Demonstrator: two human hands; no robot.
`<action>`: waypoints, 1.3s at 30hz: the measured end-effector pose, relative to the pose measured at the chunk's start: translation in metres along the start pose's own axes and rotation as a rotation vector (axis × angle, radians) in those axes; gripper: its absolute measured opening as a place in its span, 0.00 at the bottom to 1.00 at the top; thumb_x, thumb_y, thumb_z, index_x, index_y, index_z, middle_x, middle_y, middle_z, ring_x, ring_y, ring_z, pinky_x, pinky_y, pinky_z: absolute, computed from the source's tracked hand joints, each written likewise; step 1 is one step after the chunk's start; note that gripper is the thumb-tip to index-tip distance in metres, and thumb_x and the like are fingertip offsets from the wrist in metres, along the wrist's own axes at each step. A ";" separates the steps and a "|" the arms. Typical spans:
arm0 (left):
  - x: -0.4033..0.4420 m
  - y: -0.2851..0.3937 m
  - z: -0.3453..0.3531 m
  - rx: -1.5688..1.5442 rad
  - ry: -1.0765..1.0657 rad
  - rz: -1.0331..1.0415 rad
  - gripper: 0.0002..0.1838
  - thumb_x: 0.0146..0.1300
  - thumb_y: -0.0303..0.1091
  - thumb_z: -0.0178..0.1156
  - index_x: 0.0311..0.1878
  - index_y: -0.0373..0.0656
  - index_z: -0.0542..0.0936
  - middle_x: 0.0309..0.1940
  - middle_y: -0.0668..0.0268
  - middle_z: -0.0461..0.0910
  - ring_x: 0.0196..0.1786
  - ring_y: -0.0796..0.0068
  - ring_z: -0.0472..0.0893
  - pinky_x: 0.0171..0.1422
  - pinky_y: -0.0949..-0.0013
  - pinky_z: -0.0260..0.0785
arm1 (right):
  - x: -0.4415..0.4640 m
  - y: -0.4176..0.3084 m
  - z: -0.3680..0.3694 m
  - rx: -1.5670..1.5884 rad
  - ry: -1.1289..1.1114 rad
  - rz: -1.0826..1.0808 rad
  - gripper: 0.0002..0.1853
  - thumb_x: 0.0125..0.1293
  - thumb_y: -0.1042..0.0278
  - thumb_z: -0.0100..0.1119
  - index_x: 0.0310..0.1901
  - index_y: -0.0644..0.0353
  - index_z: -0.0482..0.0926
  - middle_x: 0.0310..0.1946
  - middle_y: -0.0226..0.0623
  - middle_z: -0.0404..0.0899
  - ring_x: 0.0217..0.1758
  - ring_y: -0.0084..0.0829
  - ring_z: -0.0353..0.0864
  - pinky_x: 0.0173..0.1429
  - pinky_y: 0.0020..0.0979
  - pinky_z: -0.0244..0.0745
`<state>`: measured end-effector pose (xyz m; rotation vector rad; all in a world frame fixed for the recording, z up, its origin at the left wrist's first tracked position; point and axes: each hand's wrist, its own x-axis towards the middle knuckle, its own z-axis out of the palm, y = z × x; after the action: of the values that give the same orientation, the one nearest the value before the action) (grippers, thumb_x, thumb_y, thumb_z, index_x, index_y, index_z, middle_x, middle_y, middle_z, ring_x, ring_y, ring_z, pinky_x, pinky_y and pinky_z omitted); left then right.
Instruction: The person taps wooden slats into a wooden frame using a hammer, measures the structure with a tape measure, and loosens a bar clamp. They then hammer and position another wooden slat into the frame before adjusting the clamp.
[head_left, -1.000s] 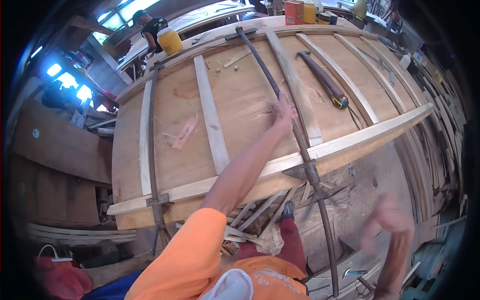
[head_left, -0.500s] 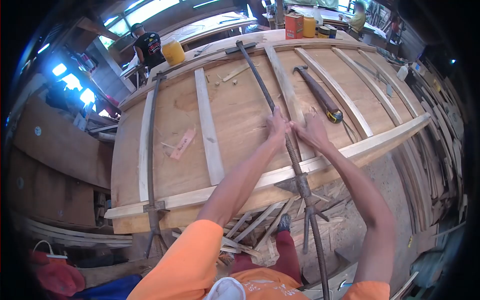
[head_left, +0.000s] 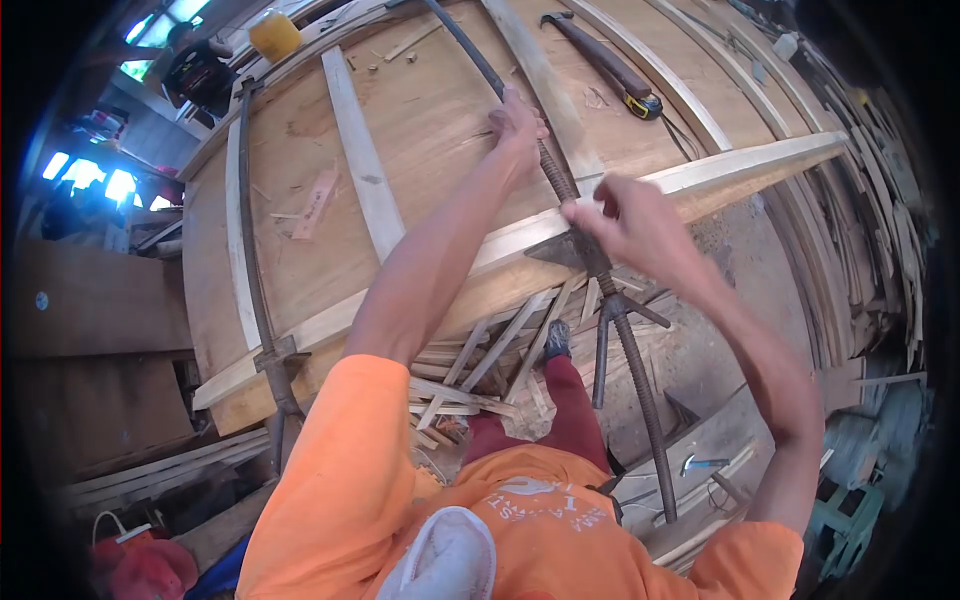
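A long steel bar clamp (head_left: 556, 176) with a threaded end lies across a wooden panel frame (head_left: 440, 150). My left hand (head_left: 517, 130) is closed around its bar, above the panel. Close to the front rail, my right hand (head_left: 640, 228) is beside the clamp's threaded part, fingers curved and apart, with nothing visible in them; whether the fingertips touch the clamp I cannot tell. Below, the clamp's jaw (head_left: 590, 252) is at the front rail (head_left: 750, 170), and its spoked turning handle (head_left: 615, 308) hangs past the edge.
A second bar clamp (head_left: 262, 300) spans the panel's left side. A hammer (head_left: 610, 60) and a tape measure (head_left: 643, 105) lie right of my hands. Scrap wood strips (head_left: 490, 360) litter the floor near my foot. A person (head_left: 195, 75) is at the back left.
My right hand has come off the bar beside my left hand and moved toward me, down to the front rail. My left hand stays on the bar. The view has tilted downward.
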<state>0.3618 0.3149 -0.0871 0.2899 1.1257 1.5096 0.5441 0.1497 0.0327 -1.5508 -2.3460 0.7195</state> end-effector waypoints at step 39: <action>-0.008 -0.003 0.000 0.095 0.043 0.113 0.23 0.83 0.56 0.49 0.35 0.48 0.68 0.22 0.71 0.66 0.18 0.78 0.66 0.19 0.71 0.61 | 0.185 0.062 0.041 0.108 0.297 -0.085 0.27 0.63 0.54 0.68 0.42 0.80 0.80 0.39 0.69 0.85 0.45 0.59 0.89 0.50 0.49 0.82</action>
<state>0.3655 0.3077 -0.0864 0.3934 1.2344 1.5705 0.4990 0.3262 -0.0473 -1.3959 -2.1057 0.5440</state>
